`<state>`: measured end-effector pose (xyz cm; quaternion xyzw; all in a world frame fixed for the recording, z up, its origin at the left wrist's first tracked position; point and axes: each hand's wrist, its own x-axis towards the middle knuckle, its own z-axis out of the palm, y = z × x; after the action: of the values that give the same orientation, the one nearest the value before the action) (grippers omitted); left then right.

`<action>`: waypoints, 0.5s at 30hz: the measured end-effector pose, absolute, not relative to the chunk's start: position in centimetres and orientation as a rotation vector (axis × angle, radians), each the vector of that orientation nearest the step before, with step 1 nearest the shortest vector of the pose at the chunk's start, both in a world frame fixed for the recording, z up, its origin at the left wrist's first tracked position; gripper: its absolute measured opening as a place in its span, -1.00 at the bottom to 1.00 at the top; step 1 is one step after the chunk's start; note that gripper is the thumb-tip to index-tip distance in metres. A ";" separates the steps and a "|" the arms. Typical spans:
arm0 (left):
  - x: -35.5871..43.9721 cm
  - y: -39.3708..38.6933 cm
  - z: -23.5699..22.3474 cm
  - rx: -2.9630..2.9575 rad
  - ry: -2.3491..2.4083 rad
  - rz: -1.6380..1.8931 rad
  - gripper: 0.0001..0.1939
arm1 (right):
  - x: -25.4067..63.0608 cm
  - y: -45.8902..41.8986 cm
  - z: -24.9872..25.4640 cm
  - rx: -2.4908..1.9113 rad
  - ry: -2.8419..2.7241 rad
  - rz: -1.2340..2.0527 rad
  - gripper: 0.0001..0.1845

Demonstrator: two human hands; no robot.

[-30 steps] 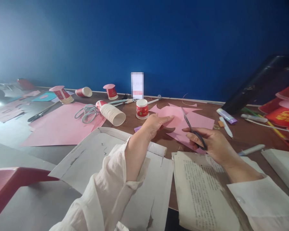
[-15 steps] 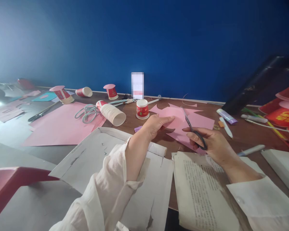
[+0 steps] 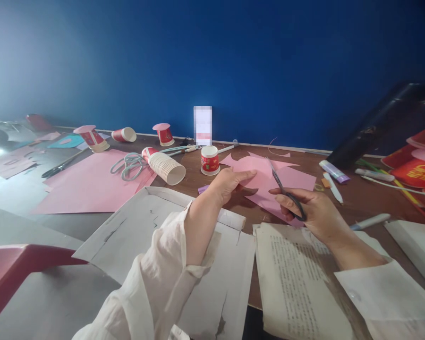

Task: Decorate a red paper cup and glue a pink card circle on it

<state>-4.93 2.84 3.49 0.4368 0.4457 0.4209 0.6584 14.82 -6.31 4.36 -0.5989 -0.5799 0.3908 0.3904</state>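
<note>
A sheet of pink paper [image 3: 299,182] with curved, jagged cut edges is pinched at its left part by my left hand [image 3: 230,184], thumb on top. My right hand [image 3: 310,208] grips black-handled scissors [image 3: 279,182], their blades lying over the paper and pointing up and away. Whether the blades are fully closed I cannot tell. Just beyond my left hand stands a red and white paper cup [image 3: 210,160], upside down or upright I cannot tell. A thin curl of pink paper [image 3: 279,153] lies behind the sheet.
Left of my hands lie stacked paper cups [image 3: 166,167], a grey cord [image 3: 129,166] and a larger pink sheet [image 3: 92,189]. A phone [image 3: 203,125] leans on the blue wall. Printed pages [image 3: 293,278] are in front; a glue stick [image 3: 335,172] and white pen [image 3: 333,188] lie right.
Almost nothing differs. Both hands, the paper and the scissors keep their places, apart from a very slight shift of the whole view.
</note>
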 end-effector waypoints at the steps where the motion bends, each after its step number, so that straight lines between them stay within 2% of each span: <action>1: -4.9 2.8 3.5 0.993 1.014 0.953 -0.63 | 14.8 -6.3 4.4 -1.518 -1.472 0.999 -0.44; 15: -5.1 2.7 3.9 0.874 0.985 0.967 -0.62 | 14.7 -6.3 4.6 -1.532 -1.458 1.003 -0.36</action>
<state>-5.08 2.74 3.86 0.3901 0.4394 0.4316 0.6845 14.65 -6.32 4.59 -0.6026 -0.5737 0.3945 0.3900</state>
